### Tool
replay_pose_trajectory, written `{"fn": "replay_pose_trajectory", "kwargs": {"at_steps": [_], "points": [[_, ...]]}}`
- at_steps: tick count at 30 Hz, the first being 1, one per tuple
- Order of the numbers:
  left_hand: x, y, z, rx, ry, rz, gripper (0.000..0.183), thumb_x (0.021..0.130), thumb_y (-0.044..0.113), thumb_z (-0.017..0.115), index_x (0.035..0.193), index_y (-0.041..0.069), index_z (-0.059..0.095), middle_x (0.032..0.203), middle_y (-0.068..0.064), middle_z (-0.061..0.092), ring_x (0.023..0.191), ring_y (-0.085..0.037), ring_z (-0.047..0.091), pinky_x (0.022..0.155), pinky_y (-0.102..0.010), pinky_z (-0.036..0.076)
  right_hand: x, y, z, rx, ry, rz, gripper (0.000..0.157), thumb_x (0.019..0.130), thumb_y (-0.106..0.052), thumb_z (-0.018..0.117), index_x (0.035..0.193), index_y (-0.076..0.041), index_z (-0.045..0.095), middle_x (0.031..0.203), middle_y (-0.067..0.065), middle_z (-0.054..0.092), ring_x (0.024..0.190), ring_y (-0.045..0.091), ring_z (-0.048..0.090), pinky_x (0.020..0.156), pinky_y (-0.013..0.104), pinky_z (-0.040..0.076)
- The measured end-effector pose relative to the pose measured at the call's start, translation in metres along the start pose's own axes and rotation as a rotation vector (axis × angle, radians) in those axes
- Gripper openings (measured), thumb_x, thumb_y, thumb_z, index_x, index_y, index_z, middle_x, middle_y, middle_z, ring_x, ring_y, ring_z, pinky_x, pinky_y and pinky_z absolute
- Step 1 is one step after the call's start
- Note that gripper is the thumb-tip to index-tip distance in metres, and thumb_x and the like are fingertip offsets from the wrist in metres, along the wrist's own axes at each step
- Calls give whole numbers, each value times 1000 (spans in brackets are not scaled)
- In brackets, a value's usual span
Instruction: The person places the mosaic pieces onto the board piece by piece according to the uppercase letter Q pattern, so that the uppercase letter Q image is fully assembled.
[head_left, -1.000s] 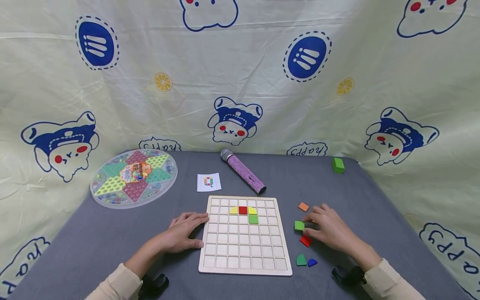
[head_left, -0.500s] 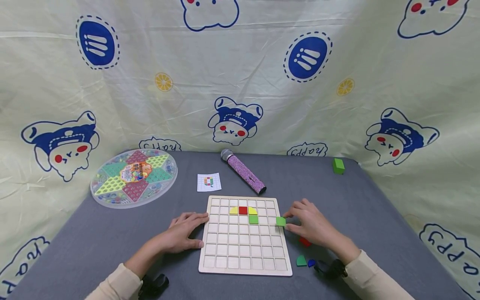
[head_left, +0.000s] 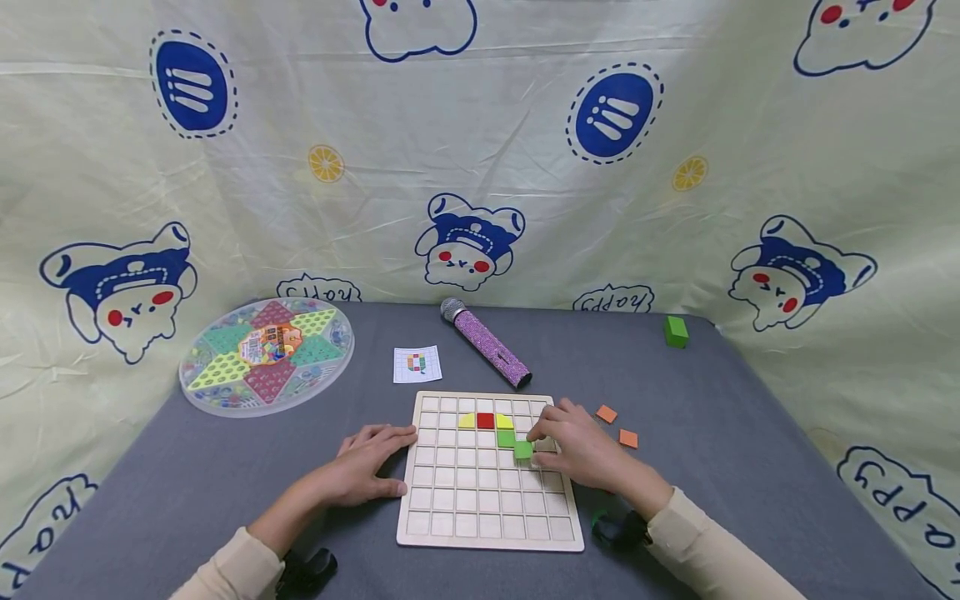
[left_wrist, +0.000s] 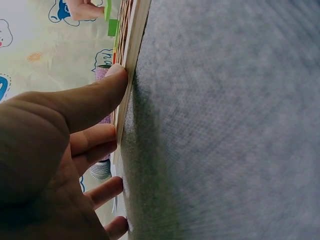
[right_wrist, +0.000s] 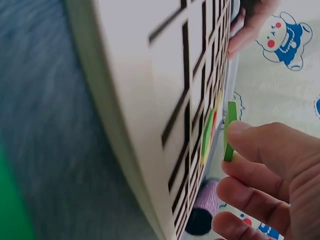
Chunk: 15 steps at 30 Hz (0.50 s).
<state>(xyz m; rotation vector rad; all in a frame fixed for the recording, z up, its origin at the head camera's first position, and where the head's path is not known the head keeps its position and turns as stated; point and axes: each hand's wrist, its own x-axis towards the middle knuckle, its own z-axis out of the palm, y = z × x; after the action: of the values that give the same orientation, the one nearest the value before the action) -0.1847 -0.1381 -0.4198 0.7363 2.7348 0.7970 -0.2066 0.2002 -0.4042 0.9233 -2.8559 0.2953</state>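
Green tile (head_left: 523, 451) pinched, four tiles (head_left: 486, 421) in gridded board (head_left: 488, 502)

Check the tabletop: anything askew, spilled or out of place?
One green block sits alone near the far right corner of the table, away from the orange pieces beside the grid board. No spill shows.

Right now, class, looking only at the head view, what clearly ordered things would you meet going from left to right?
Round patterned board, small printed card, left yellow tile, red tile, right yellow tile, held green tile, right hand, green block.
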Motion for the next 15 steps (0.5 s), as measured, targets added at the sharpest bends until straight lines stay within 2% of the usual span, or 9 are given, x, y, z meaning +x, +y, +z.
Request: {"fn": "replay_pose_trajectory", "kwargs": {"at_steps": [9,15], "points": [[0,0,0,0,4,3,69,82,34,71,140,10,44,148,-7,41,133,-37,31,99,-63,22,8,-8,9,-14,4,-85,19,76,-28,77,92,-19,74,89,-7,64,86,10,46,76,31,39],[0,0,0,-1,-1,-3,69,82,34,71,140,10,45,148,-6,41,133,-36,31,99,-63,22,9,-10,10,-14,-13,-82,18,77,-28,76,92,-18,74,90,-6,64,88,11,47,76,32,39]]}}
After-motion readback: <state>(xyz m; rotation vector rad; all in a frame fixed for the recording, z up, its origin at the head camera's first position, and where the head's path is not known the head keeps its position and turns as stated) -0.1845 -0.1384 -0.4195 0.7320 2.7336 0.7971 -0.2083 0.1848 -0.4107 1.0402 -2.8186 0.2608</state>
